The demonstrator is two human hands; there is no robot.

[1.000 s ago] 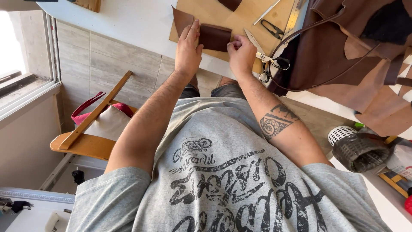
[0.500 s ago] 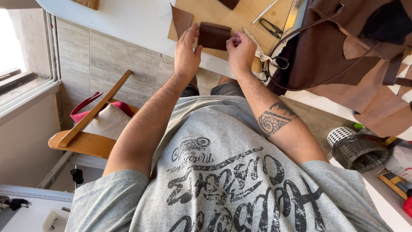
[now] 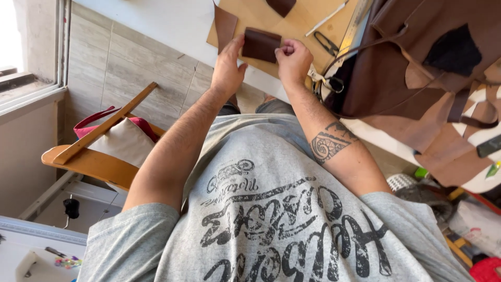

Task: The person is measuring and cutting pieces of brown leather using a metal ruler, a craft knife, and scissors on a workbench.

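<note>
A folded piece of dark brown leather lies at the near edge of a tan board on the white table, toward 12 o'clock in the view. The left hand rests at its 9 o'clock side, fingers together and laid flat against the leather's edge, thumb spread toward the gap below; the flat press appears to steady the fold. The right hand sits at its 3 o'clock side, fingers curled and pinched on that edge, seemingly to grip and align the layers. Both forearms run up from the grey printed shirt and converge on the piece, elbows bent, wrists nearly straight; the right forearm shows a tattoo. A second brown strip stands at 10 o'clock of the piece, and another scrap at 12 o'clock. Black scissors and a white pencil lie at 2 o'clock on the board. A large brown leather bag fills the 3 o'clock region, and a wooden chair with a cushion stands at 8 o'clock
</note>
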